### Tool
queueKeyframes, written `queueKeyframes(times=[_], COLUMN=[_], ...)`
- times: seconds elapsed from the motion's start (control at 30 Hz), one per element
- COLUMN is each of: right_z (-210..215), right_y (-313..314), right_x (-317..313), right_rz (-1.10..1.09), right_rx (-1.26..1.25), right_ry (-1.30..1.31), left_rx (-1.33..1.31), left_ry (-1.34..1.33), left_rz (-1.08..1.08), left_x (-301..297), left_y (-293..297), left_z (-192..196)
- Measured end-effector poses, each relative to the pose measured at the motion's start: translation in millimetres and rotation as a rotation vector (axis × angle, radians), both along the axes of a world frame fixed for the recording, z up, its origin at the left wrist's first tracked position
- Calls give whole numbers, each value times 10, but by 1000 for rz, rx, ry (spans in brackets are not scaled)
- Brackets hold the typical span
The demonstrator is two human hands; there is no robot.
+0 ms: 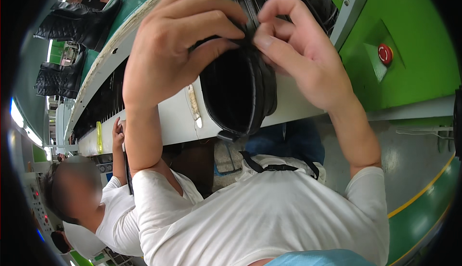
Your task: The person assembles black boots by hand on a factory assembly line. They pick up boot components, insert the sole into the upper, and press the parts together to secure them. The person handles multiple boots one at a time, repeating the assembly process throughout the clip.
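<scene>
A black leather boot [267,85] lies at the near edge of the white ledge, and its wide top opening faces me. My left hand [175,37] reaches over from the left, its thumb and fingertips closed on the upper edge of that opening. From the other side my right hand [310,49] pinches the same edge, thumb against bent fingers. Both sets of fingertips almost meet there. Whatever small part lies between them is hidden. Left of the boot, on the ledge, rests a slim tan-wrapped tool [193,101] with a pale tip and a loose thread.
Behind the ledge [178,119] runs a dark slatted conveyor [103,97]. Quilted black boots [79,25] stand on a green surface at far left. A green panel [414,20] with a red push button [385,54] rises at right. A co-worker [115,213] sits close at left.
</scene>
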State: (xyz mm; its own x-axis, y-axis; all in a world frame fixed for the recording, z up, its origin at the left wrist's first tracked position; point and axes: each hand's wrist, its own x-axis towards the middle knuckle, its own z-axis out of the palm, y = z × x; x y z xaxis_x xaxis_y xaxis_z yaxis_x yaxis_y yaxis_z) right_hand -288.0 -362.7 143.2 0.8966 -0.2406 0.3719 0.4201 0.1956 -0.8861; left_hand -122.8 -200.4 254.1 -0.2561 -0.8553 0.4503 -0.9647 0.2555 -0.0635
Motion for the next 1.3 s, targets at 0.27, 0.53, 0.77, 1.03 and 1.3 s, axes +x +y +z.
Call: queueKeyframes(times=[0.27,0.53,0.77,1.03,1.3], right_z=[-850,-1363,-1468,-1962,-1545], right_y=[-229,-251,-269,-131,198], right_x=[11,-38,-65,194,395], right_rz=[-30,-32,-39,-373,-50], right_rx=[-61,58,76,-77,414], right_ry=[302,426,450,552,312], left_rx=[-48,-125,-96,-277,-303], left_ry=[209,370,351,1098,811], left_rz=[23,-49,-78,-252,-293], left_x=[113,149,167,250,-407], left_y=[120,91,215,541,-61], left_z=[-202,-325,-308,-975,-914])
